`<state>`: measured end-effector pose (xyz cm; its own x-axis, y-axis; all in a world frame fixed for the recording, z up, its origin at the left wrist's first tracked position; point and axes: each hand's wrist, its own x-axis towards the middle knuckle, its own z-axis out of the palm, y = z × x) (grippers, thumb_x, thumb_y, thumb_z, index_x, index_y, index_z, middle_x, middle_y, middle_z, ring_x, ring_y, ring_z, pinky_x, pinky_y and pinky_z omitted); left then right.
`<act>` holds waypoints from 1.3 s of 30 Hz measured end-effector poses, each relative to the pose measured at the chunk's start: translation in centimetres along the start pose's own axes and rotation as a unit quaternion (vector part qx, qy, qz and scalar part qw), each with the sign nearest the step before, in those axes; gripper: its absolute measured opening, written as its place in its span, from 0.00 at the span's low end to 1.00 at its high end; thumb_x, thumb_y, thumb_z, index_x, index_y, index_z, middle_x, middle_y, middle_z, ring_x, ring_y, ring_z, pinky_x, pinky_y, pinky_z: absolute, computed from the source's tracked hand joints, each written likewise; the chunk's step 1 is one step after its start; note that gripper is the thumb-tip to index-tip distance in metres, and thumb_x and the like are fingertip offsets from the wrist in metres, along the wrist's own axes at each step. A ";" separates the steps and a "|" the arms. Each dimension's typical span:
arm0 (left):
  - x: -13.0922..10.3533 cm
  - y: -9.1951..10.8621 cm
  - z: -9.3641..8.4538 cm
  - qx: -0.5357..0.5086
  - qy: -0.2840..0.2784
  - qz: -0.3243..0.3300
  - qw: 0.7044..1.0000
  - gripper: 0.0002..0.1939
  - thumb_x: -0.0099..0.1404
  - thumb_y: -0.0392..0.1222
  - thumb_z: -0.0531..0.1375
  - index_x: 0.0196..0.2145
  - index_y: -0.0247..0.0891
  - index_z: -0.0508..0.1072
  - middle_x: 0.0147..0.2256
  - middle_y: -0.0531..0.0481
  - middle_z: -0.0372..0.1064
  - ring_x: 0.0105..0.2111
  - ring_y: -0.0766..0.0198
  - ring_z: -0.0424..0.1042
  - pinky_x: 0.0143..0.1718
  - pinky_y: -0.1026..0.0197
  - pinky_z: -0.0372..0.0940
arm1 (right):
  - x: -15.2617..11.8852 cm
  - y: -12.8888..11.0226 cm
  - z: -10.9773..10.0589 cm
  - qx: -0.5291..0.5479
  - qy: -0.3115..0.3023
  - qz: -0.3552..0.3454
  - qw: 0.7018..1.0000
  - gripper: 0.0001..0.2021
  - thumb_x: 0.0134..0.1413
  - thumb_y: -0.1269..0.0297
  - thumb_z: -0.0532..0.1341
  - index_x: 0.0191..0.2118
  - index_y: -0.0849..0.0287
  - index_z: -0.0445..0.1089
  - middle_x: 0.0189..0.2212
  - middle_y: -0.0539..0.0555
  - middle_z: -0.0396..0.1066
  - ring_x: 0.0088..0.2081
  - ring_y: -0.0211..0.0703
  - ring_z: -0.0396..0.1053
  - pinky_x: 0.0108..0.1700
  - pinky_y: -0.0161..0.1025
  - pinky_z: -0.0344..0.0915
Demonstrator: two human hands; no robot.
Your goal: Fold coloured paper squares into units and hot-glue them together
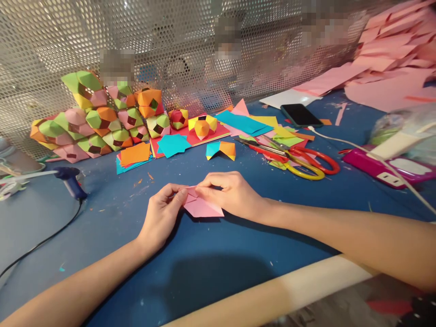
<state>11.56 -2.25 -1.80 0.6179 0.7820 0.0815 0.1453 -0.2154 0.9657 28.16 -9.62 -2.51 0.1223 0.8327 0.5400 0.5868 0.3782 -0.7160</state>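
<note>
Pinching the pink paper (204, 209): left hand (162, 212) at its left corner, right hand (235, 193) at its upper right, lower edge jutting free!

Fingers (218, 179) partly hide the folded pink paper (203, 209).

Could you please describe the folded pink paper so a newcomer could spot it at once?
Over the blue table, find the left hand and right hand, near the middle of the view. Pinched between them is the folded pink paper. Unlike the loose pink sheets heaped at the far right, it is small, creased and held in both hands.
</note>
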 end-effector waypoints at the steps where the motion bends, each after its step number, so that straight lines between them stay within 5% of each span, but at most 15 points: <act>1: 0.0 0.0 0.0 -0.007 -0.002 -0.003 1.000 0.11 0.61 0.47 0.58 0.33 0.37 0.75 0.33 0.50 0.74 0.32 0.65 0.68 0.35 0.65 0.62 | 0.1 0.1 -0.1 -0.002 -0.001 -0.007 1.000 0.06 0.52 0.74 0.59 0.28 0.62 0.74 0.25 0.51 0.73 0.28 0.34 0.68 0.30 0.31 0.63; 13: 0.1 -0.2 0.0 -0.009 0.034 -0.001 0.999 0.11 0.60 0.47 0.58 0.33 0.36 0.74 0.32 0.50 0.73 0.32 0.64 0.69 0.34 0.64 0.63 | 0.5 0.5 -0.4 -0.065 -0.006 -0.047 0.997 0.07 0.55 0.71 0.58 0.29 0.60 0.74 0.26 0.51 0.75 0.28 0.36 0.70 0.33 0.34 0.63; 18: -0.1 0.1 0.1 0.082 -0.004 0.014 0.997 0.07 0.59 0.43 0.60 0.29 0.37 0.70 0.24 0.53 0.69 0.25 0.67 0.67 0.28 0.65 0.61 | 0.5 0.8 -0.5 -0.105 -0.013 -0.111 0.988 0.08 0.56 0.70 0.59 0.30 0.59 0.75 0.28 0.52 0.76 0.30 0.38 0.71 0.36 0.37 0.62; 22: -0.1 0.1 0.2 0.074 -0.014 0.036 0.997 0.05 0.59 0.38 0.58 0.26 0.37 0.66 0.29 0.52 0.71 0.27 0.67 0.68 0.30 0.65 0.62 | 0.4 0.6 -0.6 -0.091 -0.031 -0.134 0.986 0.09 0.57 0.69 0.57 0.31 0.58 0.75 0.29 0.51 0.76 0.31 0.38 0.71 0.35 0.36 0.63; 26: 0.0 0.0 0.2 0.043 -0.019 0.014 0.999 0.06 0.57 0.36 0.58 0.24 0.37 0.65 0.31 0.51 0.72 0.31 0.66 0.70 0.33 0.64 0.63 | 0.6 0.1 -1.0 -0.054 -0.047 -0.077 0.994 0.10 0.58 0.67 0.57 0.32 0.58 0.76 0.30 0.51 0.77 0.32 0.39 0.72 0.36 0.36 0.65; 33: 0.6 -0.9 -0.2 -0.065 0.073 -0.007 0.995 0.06 0.55 0.36 0.58 0.26 0.38 0.62 0.29 0.54 0.69 0.27 0.70 0.66 0.29 0.67 0.60 | 0.9 -0.3 -1.0 -0.035 -0.020 0.044 0.998 0.09 0.55 0.62 0.59 0.36 0.60 0.73 0.33 0.53 0.75 0.32 0.39 0.70 0.34 0.35 0.64; 39: 0.3 -0.2 0.4 -0.067 0.012 -0.039 0.997 0.09 0.53 0.34 0.59 0.34 0.38 0.64 0.30 0.56 0.65 0.25 0.72 0.63 0.26 0.69 0.57 | 0.7 0.1 -0.1 -0.042 0.012 0.019 0.999 0.04 0.53 0.70 0.58 0.31 0.60 0.70 0.25 0.49 0.69 0.27 0.35 0.65 0.31 0.34 0.62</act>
<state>12.03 -2.19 -2.02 0.5905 0.8070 0.0086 0.0863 -0.0737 0.9935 28.40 -9.11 -2.14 0.1643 0.8355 0.5244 0.6467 0.3102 -0.6969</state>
